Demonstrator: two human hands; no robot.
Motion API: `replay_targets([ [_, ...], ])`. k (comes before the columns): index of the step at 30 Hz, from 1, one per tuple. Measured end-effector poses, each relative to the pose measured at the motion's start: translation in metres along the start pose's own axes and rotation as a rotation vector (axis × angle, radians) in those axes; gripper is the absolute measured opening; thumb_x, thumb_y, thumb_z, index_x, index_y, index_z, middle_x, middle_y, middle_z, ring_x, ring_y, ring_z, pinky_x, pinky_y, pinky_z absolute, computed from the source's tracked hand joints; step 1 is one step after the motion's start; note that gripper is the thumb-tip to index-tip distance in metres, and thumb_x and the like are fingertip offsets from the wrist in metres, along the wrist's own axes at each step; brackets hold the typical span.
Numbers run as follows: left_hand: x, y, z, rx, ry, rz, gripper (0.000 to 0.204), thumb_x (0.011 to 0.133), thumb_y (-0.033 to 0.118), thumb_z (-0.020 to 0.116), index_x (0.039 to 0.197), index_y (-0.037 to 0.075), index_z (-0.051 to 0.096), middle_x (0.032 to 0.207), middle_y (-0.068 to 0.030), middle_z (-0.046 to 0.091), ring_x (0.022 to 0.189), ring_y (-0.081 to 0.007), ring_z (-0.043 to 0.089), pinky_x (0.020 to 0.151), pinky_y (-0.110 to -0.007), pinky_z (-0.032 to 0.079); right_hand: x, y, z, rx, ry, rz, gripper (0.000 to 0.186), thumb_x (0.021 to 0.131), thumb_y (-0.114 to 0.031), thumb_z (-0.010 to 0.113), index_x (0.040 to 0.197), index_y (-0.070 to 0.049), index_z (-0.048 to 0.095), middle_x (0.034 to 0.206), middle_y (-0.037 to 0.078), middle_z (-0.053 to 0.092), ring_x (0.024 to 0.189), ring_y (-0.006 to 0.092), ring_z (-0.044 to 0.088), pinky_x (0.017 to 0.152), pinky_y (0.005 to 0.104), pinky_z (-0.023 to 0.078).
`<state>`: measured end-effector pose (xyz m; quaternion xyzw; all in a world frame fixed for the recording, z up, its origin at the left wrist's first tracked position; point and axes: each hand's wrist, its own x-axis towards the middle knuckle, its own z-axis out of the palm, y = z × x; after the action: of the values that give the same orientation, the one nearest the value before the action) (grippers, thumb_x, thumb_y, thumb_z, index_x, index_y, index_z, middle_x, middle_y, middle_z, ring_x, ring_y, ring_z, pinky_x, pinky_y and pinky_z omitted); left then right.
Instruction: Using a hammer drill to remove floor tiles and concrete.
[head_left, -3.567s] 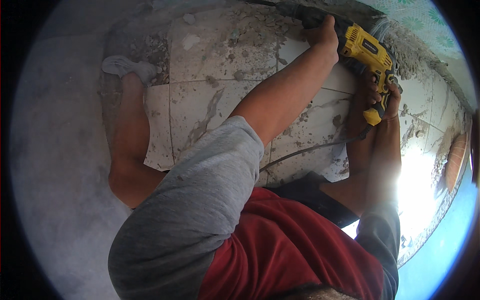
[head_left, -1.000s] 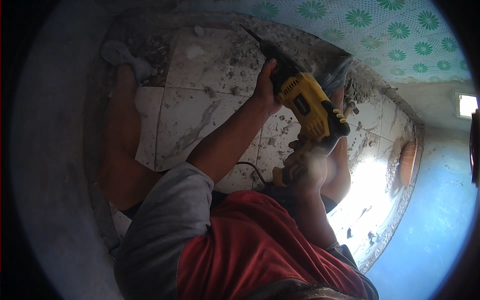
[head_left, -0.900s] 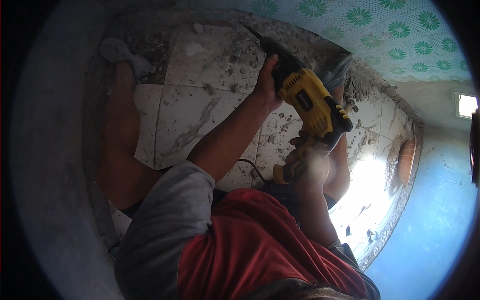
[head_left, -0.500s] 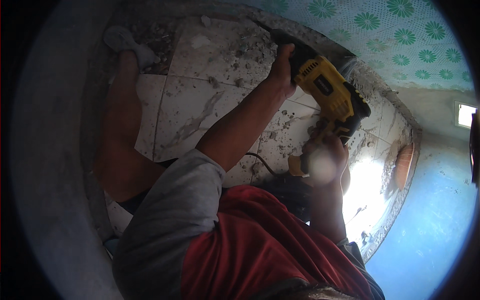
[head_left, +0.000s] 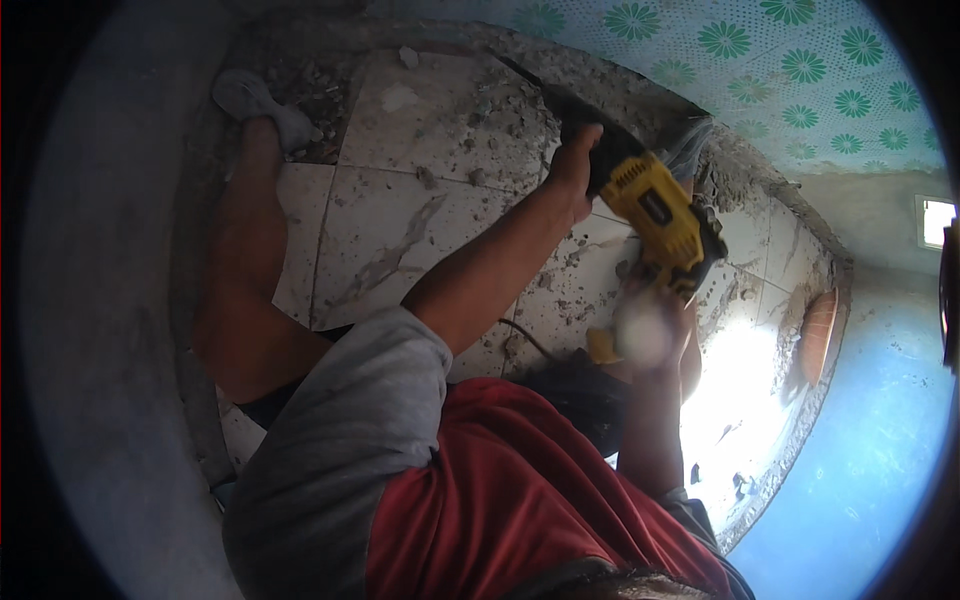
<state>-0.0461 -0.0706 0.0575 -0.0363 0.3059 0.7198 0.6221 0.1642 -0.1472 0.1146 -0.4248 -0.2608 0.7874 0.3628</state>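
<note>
The right hand (head_left: 658, 300) seems, through glare, closed around the back handle of the drill (head_left: 655, 212), the left hand (head_left: 575, 175) grips its front, and past floor tiles (head_left: 385, 205) largely still laid, its bit (head_left: 520, 73) points toward a wall foot (head_left: 605, 80) apparently only partly broken away.

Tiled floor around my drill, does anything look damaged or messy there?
Yes. Grey debris lies scattered over the white tiles. Beside your left foot, a dark rubble patch breaks the tiling, as if tile were missing. The strip along the flower-patterned wall looks rough and broken too.
</note>
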Motion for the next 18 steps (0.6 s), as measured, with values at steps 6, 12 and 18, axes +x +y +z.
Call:
replay_targets([
  [6,-0.04,0.002,-0.011,-0.05,-0.084,0.005,0.037,0.091,0.034,0.047,0.114,0.005,0.054,0.106,-0.0108,0.063,0.1,-0.0211,0.063,0.091,-0.038,0.05,-0.035,0.018,0.008,-0.168,0.019,-0.098,0.055,0.079,-0.024,0.057,0.123,0.006,0.045,0.097,0.019,0.058,0.061,0.0221,0.061,0.054,0.0313,0.052],
  [12,-0.041,0.013,-0.011,-0.021,-0.093,0.009,0.036,0.091,0.031,0.049,0.114,0.004,0.053,0.103,-0.0101,0.064,0.098,-0.0219,0.064,0.09,-0.038,0.051,-0.038,0.027,0.01,-0.117,-0.01,-0.099,0.056,0.079,-0.024,0.057,0.124,0.006,0.045,0.099,0.02,0.058,0.063,0.0219,0.061,0.055,0.0313,0.052],
  [18,-0.027,0.009,-0.004,0.099,-0.098,0.003,0.039,0.092,0.036,0.047,0.115,0.005,0.055,0.108,-0.0103,0.064,0.1,-0.0216,0.064,0.092,-0.037,0.048,-0.029,0.027,0.006,-0.071,-0.007,-0.083,0.055,0.079,-0.025,0.057,0.124,0.005,0.045,0.098,0.018,0.058,0.063,0.0198,0.059,0.055,0.0311,0.05],
])
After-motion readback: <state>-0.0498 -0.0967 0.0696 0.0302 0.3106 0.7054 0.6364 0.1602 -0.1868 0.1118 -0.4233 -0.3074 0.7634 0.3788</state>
